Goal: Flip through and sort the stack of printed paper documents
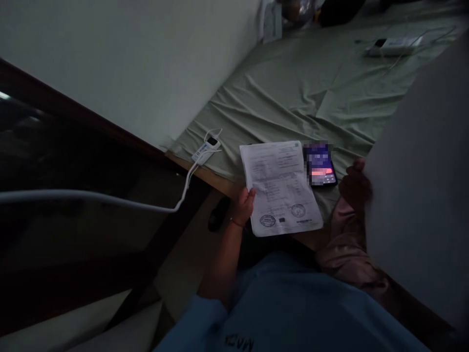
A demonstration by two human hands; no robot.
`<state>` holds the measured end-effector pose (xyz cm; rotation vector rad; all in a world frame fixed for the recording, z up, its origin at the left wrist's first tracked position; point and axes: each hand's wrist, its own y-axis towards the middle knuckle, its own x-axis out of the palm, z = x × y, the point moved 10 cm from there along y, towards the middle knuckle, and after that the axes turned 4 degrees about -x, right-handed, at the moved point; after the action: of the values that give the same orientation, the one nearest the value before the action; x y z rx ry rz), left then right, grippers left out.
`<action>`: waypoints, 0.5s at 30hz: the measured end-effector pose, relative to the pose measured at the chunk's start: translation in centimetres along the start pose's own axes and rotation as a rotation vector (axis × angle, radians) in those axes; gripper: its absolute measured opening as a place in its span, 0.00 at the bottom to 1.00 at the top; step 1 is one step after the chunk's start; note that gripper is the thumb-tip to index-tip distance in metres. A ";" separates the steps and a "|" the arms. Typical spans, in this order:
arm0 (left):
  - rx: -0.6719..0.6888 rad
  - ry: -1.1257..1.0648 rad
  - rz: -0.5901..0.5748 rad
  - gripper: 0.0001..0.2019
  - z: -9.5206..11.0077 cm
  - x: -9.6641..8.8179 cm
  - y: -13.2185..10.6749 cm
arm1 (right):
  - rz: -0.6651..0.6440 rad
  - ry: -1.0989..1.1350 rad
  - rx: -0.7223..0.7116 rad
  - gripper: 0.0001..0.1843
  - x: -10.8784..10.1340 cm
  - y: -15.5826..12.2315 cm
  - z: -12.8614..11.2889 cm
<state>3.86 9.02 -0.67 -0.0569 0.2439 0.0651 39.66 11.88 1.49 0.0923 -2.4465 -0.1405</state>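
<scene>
In dim light my left hand [243,205] pinches the left edge of a printed paper document [280,188] with round stamps near its bottom. The document rests over the wooden edge of a bed covered with a green sheet [293,93]. A lit phone [320,166] lies on the sheet, touching the document's right side. My right hand [353,185] is curled around the edge of a large white sheet [421,186] that fills the right of the view, close to the camera. A pinkish cloth [346,244] bunches below that hand.
A white charger [207,146] lies at the bed's corner and its cable [110,199] runs off left. A white power strip [394,46] sits far back on the bed. A dark object [219,212] lies on the floor by the bed frame. A pale wall [128,63] stands on the left.
</scene>
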 end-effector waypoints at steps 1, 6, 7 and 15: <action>0.002 0.004 0.003 0.28 0.0 0.0 0.0 | -0.010 0.045 -0.004 0.12 0.3 -0.1 -0.1; 0.030 -0.025 -0.029 0.28 0.7 0.5 0.0 | -0.081 0.191 0.025 0.09 1.8 -0.6 -0.4; 0.034 -0.030 -0.032 0.28 0.9 0.5 0.0 | -0.091 0.202 0.027 0.09 1.9 -0.6 -0.4; 0.028 0.046 -0.001 0.29 0.8 0.2 0.1 | -0.049 0.177 0.027 0.09 1.5 -0.6 -0.3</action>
<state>4.23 9.14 0.08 -0.0307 0.2904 0.0591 38.70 11.15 2.57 0.1697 -2.2711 -0.1155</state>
